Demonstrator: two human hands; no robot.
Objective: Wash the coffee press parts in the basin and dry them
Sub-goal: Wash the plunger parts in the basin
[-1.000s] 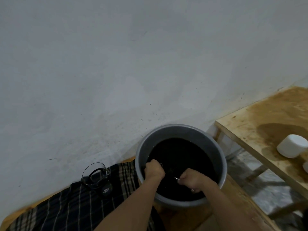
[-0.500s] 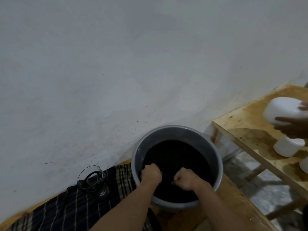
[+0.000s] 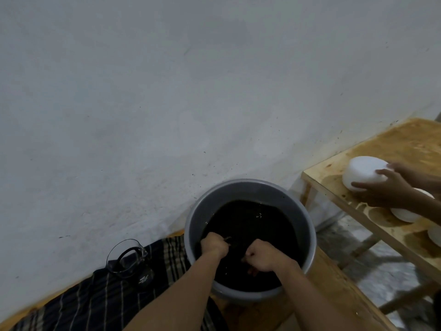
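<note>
A grey round basin stands at the wall, filled with dark water. Both my fists are dipped in its near side. My left hand is closed on a small coiled metal press part that just breaks the surface. My right hand is clenched beside it; what it holds is hidden under the water. The glass carafe of the coffee press, with a black handle, stands on a dark plaid cloth left of the basin.
A wooden table stands at the right, wet and stained. Another person's hand holds a white round container on it, with other white containers beside. The basin rests on a low wooden bench.
My hands drew slightly nearer together in the basin. Another person's hand came in from the right with a white container and lowered it onto the table.
</note>
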